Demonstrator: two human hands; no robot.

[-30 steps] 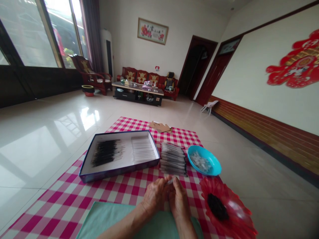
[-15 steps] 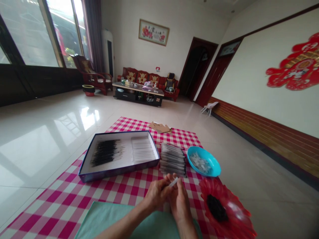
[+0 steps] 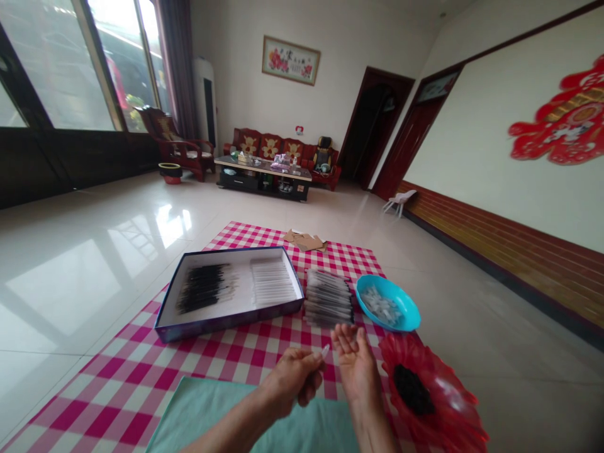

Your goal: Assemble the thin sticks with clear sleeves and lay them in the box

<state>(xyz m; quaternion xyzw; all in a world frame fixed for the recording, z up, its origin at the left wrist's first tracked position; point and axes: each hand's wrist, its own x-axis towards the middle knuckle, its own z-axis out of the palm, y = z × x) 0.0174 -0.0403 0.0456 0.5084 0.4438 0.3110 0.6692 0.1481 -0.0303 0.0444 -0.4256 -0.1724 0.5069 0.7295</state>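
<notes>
My left hand (image 3: 295, 377) pinches a small clear plastic piece (image 3: 325, 351) between thumb and forefinger. It resembles the clear pieces (image 3: 380, 307) in the blue bowl (image 3: 411, 313). Palm up beside it, my right hand (image 3: 356, 365) is open, fingers spread and slightly curled, with nothing seen in it. Just beyond the right fingertips lies a stack of slim, pen-like translucent tubes with dark ends (image 3: 328, 299). A shallow box (image 3: 226, 326) holds a row of thin black sticks with pale tips (image 3: 202, 288) and a row of clear tubes (image 3: 272, 282).
A red petal-edged bowl (image 3: 455, 384) with small black parts (image 3: 413, 390) stands at the right. Under my forearms lies a green cloth (image 3: 207, 409) on the checked tablecloth (image 3: 117, 371). Torn cardboard (image 3: 306, 241) rests at the far edge. Beyond are a coffee table (image 3: 262, 179) and sofa.
My hands have come apart. The left moved slightly down with the small clear plastic piece; the right turned palm up, opened and shifted right.
</notes>
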